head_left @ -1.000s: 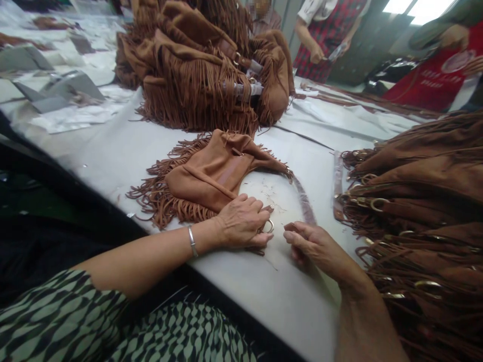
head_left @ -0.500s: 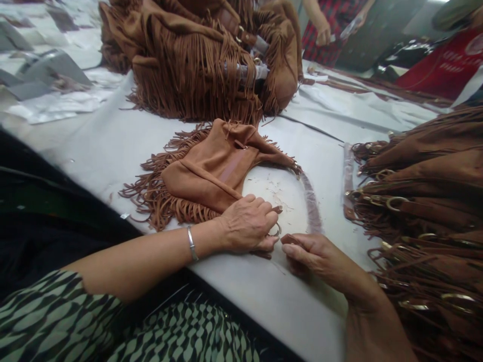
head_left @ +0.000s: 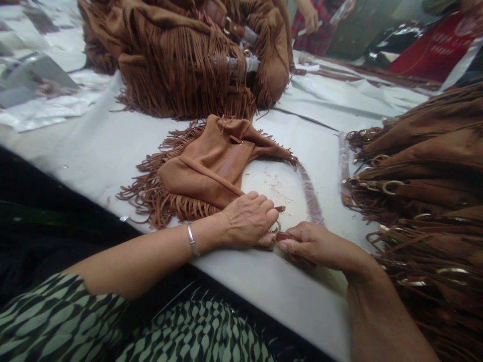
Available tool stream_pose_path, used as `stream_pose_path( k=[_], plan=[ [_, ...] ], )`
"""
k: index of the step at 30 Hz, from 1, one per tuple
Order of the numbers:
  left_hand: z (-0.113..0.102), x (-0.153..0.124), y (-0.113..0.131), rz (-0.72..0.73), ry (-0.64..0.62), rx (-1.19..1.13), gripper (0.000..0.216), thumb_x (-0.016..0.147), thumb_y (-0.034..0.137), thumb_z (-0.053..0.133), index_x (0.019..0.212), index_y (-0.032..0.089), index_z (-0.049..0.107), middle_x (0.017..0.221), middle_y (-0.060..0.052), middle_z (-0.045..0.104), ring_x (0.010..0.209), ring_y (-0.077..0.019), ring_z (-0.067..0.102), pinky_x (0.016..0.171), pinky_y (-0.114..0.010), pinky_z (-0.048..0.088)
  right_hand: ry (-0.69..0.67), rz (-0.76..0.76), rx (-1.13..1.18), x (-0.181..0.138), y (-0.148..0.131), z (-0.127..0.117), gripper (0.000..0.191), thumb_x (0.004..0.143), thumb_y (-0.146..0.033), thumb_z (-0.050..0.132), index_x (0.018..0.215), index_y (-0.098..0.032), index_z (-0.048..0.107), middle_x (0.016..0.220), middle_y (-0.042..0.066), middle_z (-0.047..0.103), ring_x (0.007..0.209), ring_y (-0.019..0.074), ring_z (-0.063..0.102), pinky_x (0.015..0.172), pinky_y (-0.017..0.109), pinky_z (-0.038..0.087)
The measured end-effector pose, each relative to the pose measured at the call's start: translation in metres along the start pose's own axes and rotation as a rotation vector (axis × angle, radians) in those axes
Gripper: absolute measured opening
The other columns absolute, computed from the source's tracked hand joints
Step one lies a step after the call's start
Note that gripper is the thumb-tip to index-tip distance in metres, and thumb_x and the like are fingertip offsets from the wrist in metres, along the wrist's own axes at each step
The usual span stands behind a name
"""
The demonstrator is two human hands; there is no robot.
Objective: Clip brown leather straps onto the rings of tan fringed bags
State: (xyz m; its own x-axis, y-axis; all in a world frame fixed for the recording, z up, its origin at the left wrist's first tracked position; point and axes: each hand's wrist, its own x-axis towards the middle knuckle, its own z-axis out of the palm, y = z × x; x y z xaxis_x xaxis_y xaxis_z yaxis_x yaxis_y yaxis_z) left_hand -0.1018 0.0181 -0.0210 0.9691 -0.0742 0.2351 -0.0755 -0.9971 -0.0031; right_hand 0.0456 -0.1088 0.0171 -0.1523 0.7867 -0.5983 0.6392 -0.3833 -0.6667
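Observation:
A brown fringed suede bag (head_left: 204, 171) lies on the white table. My left hand (head_left: 251, 220) is closed over the bag's near end, by a metal ring (head_left: 276, 229) that shows past its fingers. Between thumb and fingers, my right hand (head_left: 313, 244) pinches the end of a brown leather strap (head_left: 286, 236), and its tip meets the ring. I cannot tell whether the tip passes through it. From the bag's far end, a plastic-wrapped handle strap (head_left: 310, 193) curves round towards my right hand. What lies under my left palm is hidden.
A heap of brown fringed bags (head_left: 188, 65) stands at the back. More fringed bags with metal rings (head_left: 426, 186) are piled on the right. Small scraps dot the white table (head_left: 94, 151). Across it, a person's hand (head_left: 310, 19) shows near a red cloth (head_left: 426, 53).
My right hand has moved slightly left and up, bringing the strap tip from just short of the ring up to it. My left hand keeps its grip; the view has shifted a little.

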Motion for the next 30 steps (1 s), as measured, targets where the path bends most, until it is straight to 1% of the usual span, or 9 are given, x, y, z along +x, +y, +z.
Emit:
stream_pose_path(
  k=[5,7,14,19,24,28,30],
  plan=[
    [0.0,-0.001,-0.001,0.026,0.001,-0.028,0.031,0.084,0.046,0.047,0.083,0.016,0.052,0.083,-0.007,0.054,0.078,-0.024,0.049,0.072,-0.037,0.037,-0.019,0.011,0.012,0.001,-0.001,-0.002,0.041,0.086,-0.046,0.044,0.056,-0.017,0.048,0.043,-0.002,0.046,0.04,0.0091,0.039,0.042,0.023,0.024],
    [0.0,-0.002,-0.002,0.042,-0.001,-0.037,0.031,0.084,0.047,0.047,0.084,0.016,0.052,0.083,-0.008,0.055,0.08,-0.0241,0.049,0.073,-0.037,0.038,-0.007,0.01,0.035,0.001,0.001,-0.002,0.041,0.084,-0.047,0.045,0.055,-0.017,0.048,0.043,-0.002,0.045,0.041,0.009,0.038,0.042,0.023,0.024],
    [0.001,-0.001,-0.004,0.066,0.008,-0.05,0.033,0.084,0.048,0.048,0.085,0.015,0.052,0.084,-0.007,0.055,0.081,-0.0238,0.049,0.074,-0.037,0.037,0.15,-0.024,0.18,0.001,0.006,0.01,0.041,0.079,-0.05,0.048,0.054,-0.018,0.043,0.048,-0.005,0.033,0.043,0.0073,0.027,0.04,0.022,0.019],
    [0.002,-0.001,-0.006,0.045,0.027,-0.067,0.032,0.083,0.047,0.049,0.085,0.015,0.052,0.083,-0.007,0.056,0.079,-0.0234,0.05,0.073,-0.037,0.037,0.277,0.001,0.157,0.003,0.009,0.016,0.039,0.078,-0.049,0.05,0.056,-0.017,0.047,0.051,-0.004,0.033,0.046,0.0079,0.028,0.041,0.021,0.021],
    [0.002,-0.002,-0.007,0.066,0.043,-0.083,0.036,0.085,0.05,0.045,0.087,0.015,0.053,0.085,-0.008,0.057,0.081,-0.0237,0.05,0.073,-0.038,0.037,0.311,0.011,0.131,0.001,0.005,0.018,0.039,0.08,-0.05,0.05,0.059,-0.017,0.05,0.053,-0.004,0.032,0.049,0.0088,0.029,0.042,0.022,0.021],
    [0.003,-0.003,-0.006,0.034,0.069,-0.062,0.035,0.086,0.049,0.043,0.085,0.016,0.053,0.084,-0.008,0.056,0.08,-0.024,0.05,0.072,-0.039,0.036,0.356,-0.011,0.186,0.0,-0.002,0.021,0.039,0.081,-0.05,0.048,0.06,-0.016,0.05,0.056,-0.003,0.032,0.051,0.0094,0.029,0.045,0.023,0.023],
    [0.002,-0.003,-0.006,0.015,0.086,-0.057,0.034,0.086,0.048,0.043,0.084,0.016,0.053,0.083,-0.007,0.056,0.079,-0.0239,0.05,0.071,-0.039,0.036,0.374,-0.005,0.237,0.0,-0.003,0.022,0.04,0.081,-0.05,0.05,0.06,-0.016,0.05,0.055,-0.004,0.031,0.05,0.009,0.027,0.044,0.023,0.022]
  ],
)
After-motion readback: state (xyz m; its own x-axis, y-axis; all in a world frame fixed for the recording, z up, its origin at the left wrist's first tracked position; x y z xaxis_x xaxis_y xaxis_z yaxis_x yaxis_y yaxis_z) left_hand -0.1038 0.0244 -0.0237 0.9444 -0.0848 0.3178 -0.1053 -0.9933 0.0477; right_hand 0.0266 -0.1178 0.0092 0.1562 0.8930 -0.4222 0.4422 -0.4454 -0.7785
